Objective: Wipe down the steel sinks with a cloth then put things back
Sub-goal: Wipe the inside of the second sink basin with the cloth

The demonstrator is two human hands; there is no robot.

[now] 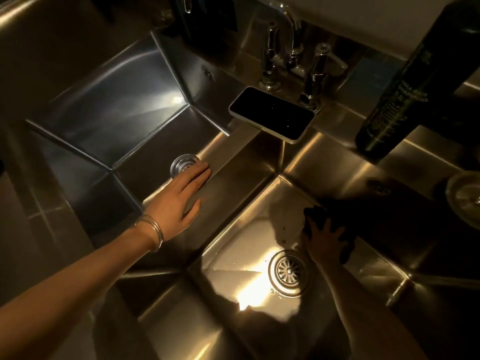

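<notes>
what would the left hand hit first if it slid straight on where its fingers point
Probably the phone, lying at the far end of the steel divider on which the left hand rests flat. Only bare steel shows between them, though depth is unclear.

Dark bottle point(405, 81), far right: top cut by upper edge; label print too blurred to read. Faucet point(288, 35) spout cut off at top. Round metal piece point(467, 196) cut by right edge. Cloth point(319, 216) in deep shadow under right hand point(324, 240); outline unclear. Left hand point(181, 193) hides part of left drain strainer point(181, 163).
</notes>
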